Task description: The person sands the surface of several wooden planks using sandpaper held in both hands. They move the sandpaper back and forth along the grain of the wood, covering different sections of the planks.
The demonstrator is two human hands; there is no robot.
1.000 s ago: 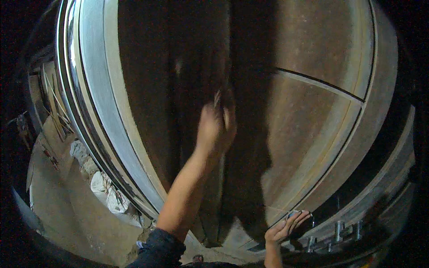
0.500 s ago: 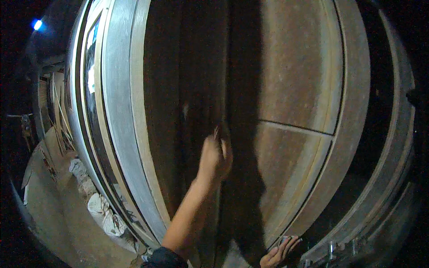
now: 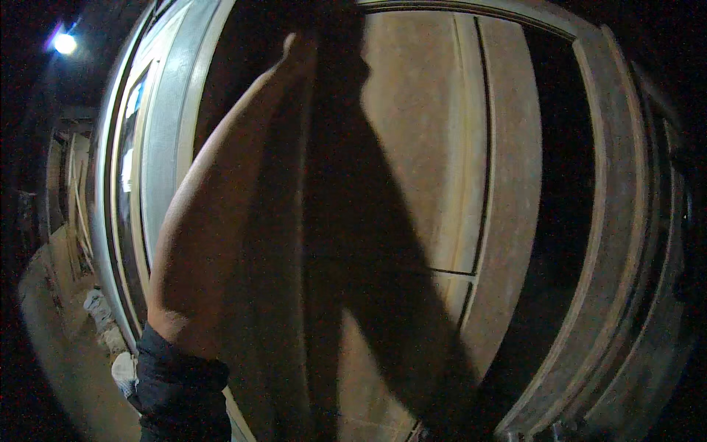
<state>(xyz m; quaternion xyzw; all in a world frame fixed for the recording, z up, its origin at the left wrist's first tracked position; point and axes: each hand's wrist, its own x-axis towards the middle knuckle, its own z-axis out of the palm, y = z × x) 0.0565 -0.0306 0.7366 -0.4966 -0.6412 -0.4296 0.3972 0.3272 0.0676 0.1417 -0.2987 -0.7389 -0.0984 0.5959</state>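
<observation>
My left arm [image 3: 199, 243], bare below a dark sleeve [image 3: 180, 383], reaches up along a tall brown wooden panel [image 3: 412, 125]. At its upper end my left hand [image 3: 296, 50] is against the shaded part of the panel. Only a pale bump at the edge of the hand catches light; the fingers, and anything in them, are lost in the dark. Whether the hand touches the wood, I cannot tell. A broad arm-shaped shadow crosses the panel. Of my right hand nothing shows.
A grey-painted frame [image 3: 158, 110] with a glass strip stands left of the panel. To the right curve more wooden uprights [image 3: 618, 184] with dark gaps between. Whitish sacks [image 3: 124, 372] lie on the floor at lower left, near leaning poles [image 3: 77, 199]. A bright lamp [image 3: 65, 43] shines at upper left.
My left hand has gone from mid-panel, where it gripped something small and thin, up to the top. My right hand, at the lower edge before, has left the picture. The view has shifted.
</observation>
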